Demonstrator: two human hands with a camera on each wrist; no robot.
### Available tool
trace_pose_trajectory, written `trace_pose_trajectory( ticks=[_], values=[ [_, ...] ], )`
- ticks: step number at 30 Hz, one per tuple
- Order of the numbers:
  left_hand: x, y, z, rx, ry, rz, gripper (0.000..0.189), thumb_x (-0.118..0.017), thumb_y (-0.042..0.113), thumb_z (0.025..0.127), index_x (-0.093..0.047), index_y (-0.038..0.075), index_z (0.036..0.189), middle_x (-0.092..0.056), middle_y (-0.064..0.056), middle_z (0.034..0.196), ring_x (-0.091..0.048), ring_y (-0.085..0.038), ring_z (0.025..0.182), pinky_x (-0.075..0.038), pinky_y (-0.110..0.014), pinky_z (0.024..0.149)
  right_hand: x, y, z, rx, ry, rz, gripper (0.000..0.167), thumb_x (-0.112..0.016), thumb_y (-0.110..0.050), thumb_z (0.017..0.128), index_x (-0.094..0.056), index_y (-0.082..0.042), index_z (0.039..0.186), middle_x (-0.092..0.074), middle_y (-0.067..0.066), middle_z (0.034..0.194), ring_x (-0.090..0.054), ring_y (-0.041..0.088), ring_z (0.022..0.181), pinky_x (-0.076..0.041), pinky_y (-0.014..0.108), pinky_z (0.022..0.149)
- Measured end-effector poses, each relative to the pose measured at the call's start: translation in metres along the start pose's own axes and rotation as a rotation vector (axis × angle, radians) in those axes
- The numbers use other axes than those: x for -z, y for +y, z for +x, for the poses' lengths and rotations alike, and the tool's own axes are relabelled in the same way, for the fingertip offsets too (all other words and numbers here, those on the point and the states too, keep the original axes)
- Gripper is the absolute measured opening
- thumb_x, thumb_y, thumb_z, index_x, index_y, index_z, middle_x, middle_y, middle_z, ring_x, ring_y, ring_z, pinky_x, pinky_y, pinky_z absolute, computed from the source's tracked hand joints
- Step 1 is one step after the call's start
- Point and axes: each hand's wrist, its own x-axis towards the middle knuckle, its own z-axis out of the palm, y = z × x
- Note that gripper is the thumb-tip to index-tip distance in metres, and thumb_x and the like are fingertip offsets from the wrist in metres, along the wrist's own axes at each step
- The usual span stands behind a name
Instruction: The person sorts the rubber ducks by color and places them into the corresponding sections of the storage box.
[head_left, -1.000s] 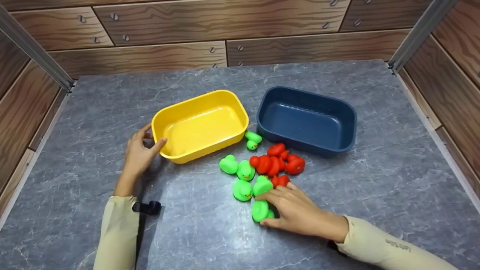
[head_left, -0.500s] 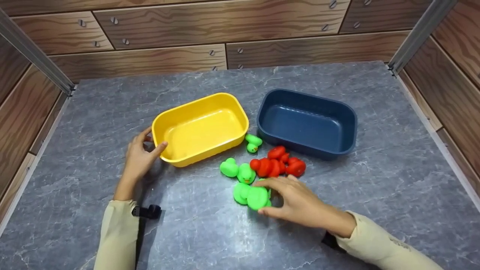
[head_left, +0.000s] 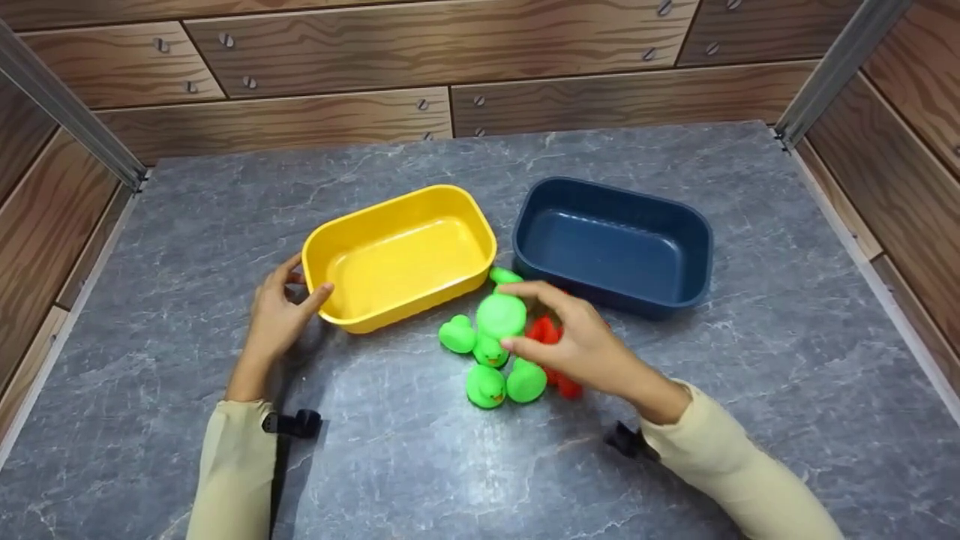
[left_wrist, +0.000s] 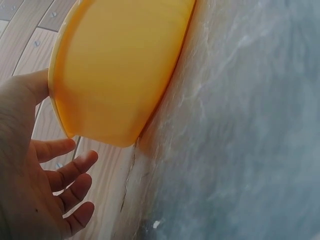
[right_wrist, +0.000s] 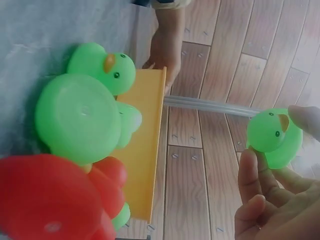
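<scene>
In the head view my right hand (head_left: 589, 345) pinches a green rubber duck (head_left: 501, 316) between thumb and fingers, raised above the other ducks. The right wrist view shows the held green rubber duck (right_wrist: 275, 137) with its orange beak near the thumb. My left hand (head_left: 281, 315) holds the left end of a yellow bin (head_left: 401, 270). Its thumb lies over the rim and its fingers bend around the outside; in the left wrist view the lower fingers (left_wrist: 75, 172) stand apart from the wall. Several green ducks (head_left: 486, 386) lie below the raised one. Red ducks (head_left: 545, 330) are partly hidden behind my right hand.
A dark blue bin (head_left: 615, 247) stands to the right of the yellow one, with nothing inside. Another green duck (head_left: 504, 277) lies between the two bins, partly covered. Wood-patterned walls (head_left: 450, 45) enclose the grey marbled table (head_left: 390, 465) at the back and sides.
My right hand has picked up the nearest green duck and carried it up and away from me, over the other green ducks. My left hand has stayed at the yellow bin.
</scene>
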Motion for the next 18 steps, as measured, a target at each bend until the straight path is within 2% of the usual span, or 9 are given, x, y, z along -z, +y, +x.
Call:
trace_pose_trajectory(
  ticks=[5, 10, 18],
  values=[
    [0.0, 0.001, 0.001, -0.005, -0.007, 0.0, 0.072, -0.065, 0.039, 0.088, -0.037, 0.009, 0.148, -0.054, -0.021, 0.123, -0.049, -0.032, 0.108, -0.035, -0.04, 0.092, -0.006, -0.003, 0.019, -0.028, 0.042, 0.05, 0.051, -0.074, -0.016, 0.084, -0.057, -0.008, 0.131, -0.065, 0.006, 0.11, -0.056, 0.018, 0.088, -0.047, 0.027, 0.074],
    [0.001, 0.003, 0.003, -0.019, -0.013, -0.017, 0.072, -0.066, 0.038, 0.088, -0.038, 0.007, 0.147, -0.053, -0.022, 0.124, -0.05, -0.033, 0.108, -0.038, -0.04, 0.091, -0.017, -0.009, 0.048, -0.045, 0.039, 0.107, 0.052, -0.072, -0.019, 0.086, -0.054, -0.009, 0.134, -0.061, 0.011, 0.108, -0.057, 0.018, 0.086, -0.045, 0.026, 0.072],
    [0.001, 0.003, -0.001, -0.002, -0.009, -0.045, 0.071, -0.068, 0.035, 0.087, -0.039, 0.007, 0.147, -0.056, -0.021, 0.122, -0.052, -0.032, 0.104, -0.039, -0.036, 0.087, -0.031, -0.011, 0.086, -0.103, 0.06, 0.079, 0.054, -0.071, -0.02, 0.086, -0.052, -0.008, 0.135, -0.058, 0.013, 0.111, -0.058, 0.023, 0.091, -0.051, 0.029, 0.077]
  ],
)
